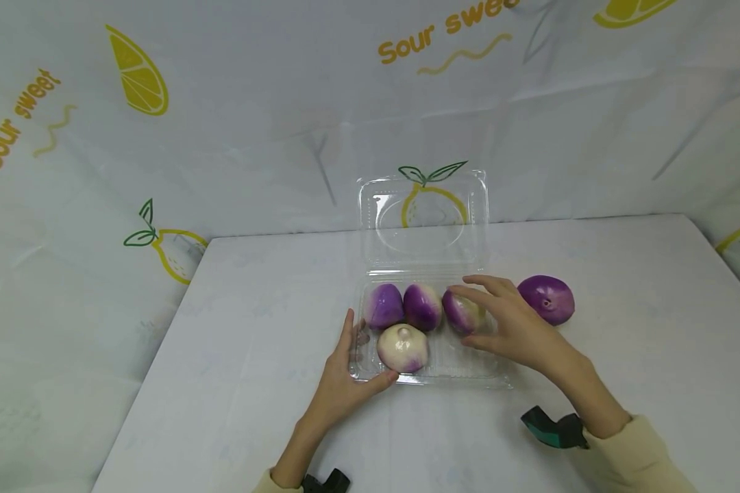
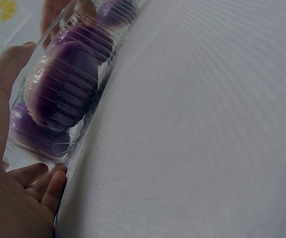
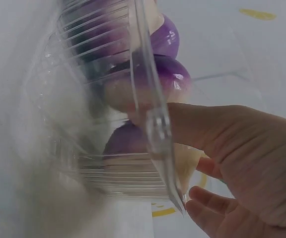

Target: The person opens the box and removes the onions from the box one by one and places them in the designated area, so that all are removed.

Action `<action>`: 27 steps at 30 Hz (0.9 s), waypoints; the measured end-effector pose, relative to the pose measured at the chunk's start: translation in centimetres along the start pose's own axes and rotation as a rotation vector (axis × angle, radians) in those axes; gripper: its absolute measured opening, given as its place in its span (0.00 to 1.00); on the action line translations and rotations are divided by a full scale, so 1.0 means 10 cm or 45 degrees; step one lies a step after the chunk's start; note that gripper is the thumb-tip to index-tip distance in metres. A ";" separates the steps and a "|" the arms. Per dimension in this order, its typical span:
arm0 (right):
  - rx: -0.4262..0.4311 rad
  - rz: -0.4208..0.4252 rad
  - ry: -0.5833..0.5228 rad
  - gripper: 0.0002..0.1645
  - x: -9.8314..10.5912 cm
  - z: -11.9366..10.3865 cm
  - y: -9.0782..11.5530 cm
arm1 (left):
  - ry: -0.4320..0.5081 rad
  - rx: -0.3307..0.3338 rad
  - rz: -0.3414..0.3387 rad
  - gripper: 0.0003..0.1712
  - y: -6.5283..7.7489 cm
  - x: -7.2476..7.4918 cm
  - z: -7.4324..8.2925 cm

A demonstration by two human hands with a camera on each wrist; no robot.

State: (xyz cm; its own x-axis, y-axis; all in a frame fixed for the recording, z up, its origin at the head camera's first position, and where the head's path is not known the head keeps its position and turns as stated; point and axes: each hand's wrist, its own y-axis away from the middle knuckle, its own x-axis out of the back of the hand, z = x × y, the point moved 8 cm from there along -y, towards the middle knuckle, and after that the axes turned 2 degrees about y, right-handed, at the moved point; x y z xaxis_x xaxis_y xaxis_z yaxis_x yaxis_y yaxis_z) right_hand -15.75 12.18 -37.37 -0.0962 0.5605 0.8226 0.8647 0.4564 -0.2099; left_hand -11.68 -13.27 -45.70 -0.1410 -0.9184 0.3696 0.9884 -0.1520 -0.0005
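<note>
A clear plastic clamshell container [image 1: 450, 373] stands on the table with its lid [image 1: 370, 233] raised at the back. Inside, two purple turnips [image 1: 384, 306] sit along the back left, and a paler turnip [image 1: 403, 348] lies in front of them. My left hand [image 1: 339, 387] holds the container's front left corner, thumb along the front rim and fingers at the left wall. At the back right of the container, my right hand [image 1: 506, 322] grips another turnip [image 1: 459, 313] between thumb and fingers. In the right wrist view, the right thumb [image 3: 192, 124] reaches over the rim.
One more purple turnip [image 1: 547, 299] lies on the white table [image 1: 271, 308], right of the container and behind the right wrist. A white cloth [image 1: 253, 137] printed with lemons hangs behind the table. Black devices [image 1: 555, 428] show at both wrists.
</note>
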 end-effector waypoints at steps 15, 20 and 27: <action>-0.008 -0.008 0.300 0.49 -0.15 0.00 -0.08 | -0.007 -0.012 -0.002 0.71 -0.01 0.00 0.00; 0.057 0.065 0.384 0.47 -0.17 -0.03 -0.10 | 0.004 0.000 -0.004 0.71 0.00 0.00 0.00; 0.049 0.053 0.389 0.47 -0.17 -0.04 -0.10 | 0.011 -0.008 -0.001 0.71 0.00 0.00 0.01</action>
State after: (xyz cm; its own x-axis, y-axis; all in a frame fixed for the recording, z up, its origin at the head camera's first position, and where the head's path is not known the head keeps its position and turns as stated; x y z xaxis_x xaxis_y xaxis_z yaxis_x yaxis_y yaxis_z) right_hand -16.31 10.48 -38.37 0.0970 0.3481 0.9324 0.8449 0.4663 -0.2620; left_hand -11.65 -13.19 -45.61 -0.1426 -0.9213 0.3617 0.9879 -0.1552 -0.0061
